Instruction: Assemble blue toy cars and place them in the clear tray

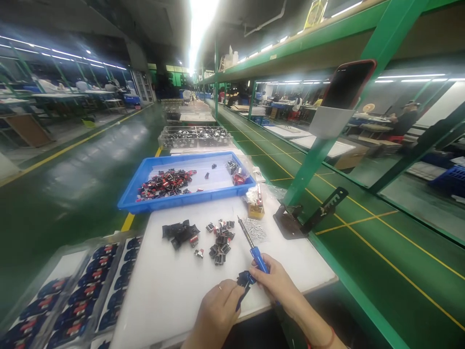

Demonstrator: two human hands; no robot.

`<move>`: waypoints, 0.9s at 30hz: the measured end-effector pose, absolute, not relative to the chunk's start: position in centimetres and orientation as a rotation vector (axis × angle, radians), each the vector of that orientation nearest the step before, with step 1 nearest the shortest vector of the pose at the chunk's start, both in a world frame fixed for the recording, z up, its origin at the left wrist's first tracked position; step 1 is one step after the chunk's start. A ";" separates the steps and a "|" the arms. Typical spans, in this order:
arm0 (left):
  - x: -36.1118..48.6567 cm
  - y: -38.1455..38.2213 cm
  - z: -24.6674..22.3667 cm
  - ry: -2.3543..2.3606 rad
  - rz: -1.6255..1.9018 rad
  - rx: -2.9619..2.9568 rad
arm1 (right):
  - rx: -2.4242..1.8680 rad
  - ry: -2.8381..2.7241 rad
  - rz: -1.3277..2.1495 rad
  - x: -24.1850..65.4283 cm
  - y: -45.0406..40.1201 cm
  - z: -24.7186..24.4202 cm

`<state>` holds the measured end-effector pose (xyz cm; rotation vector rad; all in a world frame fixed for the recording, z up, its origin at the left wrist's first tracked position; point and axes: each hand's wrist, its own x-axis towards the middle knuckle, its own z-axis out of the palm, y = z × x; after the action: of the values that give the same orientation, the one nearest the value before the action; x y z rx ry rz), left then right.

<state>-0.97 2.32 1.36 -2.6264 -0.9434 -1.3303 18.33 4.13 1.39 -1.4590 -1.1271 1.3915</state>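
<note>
looking in from afar through the head camera, i begin at the lower left of the frame, where clear plastic trays [69, 266] hold rows of dark blue pieces with red parts [89, 291]. i judge these to be the finished ones, since they lie neatly in order.

right of them, on the white flat-topped table [163, 295], i find a loose pile of black moulded pieces [179, 234] and, nearer the middle, a scatter of small black-and-metal parts [221, 245]; i take both as work left over. above these, the shallow blue plastic tub [196, 197] bears a large heap of red-and-black parts [169, 184], so by my reckoning plenty remains.

at bottom centre, my left hand [220, 305] pinches a small dark blue-black piece [244, 280] between thumb and fingers. that piece seems to me unfinished, though its details are too small to tell.

just right, my right hand [274, 278] is curled around a blue-handled soldering iron [258, 258], its thumb close against the piece; whether they touch i cannot tell. the iron's tip points up and away, beside a pile of thin silvery sticks [255, 229].

farther right, the black metal stand [290, 225] sits without the iron.
</note>
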 end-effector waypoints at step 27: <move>-1.9 -0.5 0.1 -2.770 -2.621 -1.834 | -1.342 -0.925 1.259 13.5 2.5 0.2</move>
<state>-1.90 -0.50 0.11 -1.8345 -2.7704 -2.6211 13.49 2.54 0.20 -1.3422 -0.9247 1.2594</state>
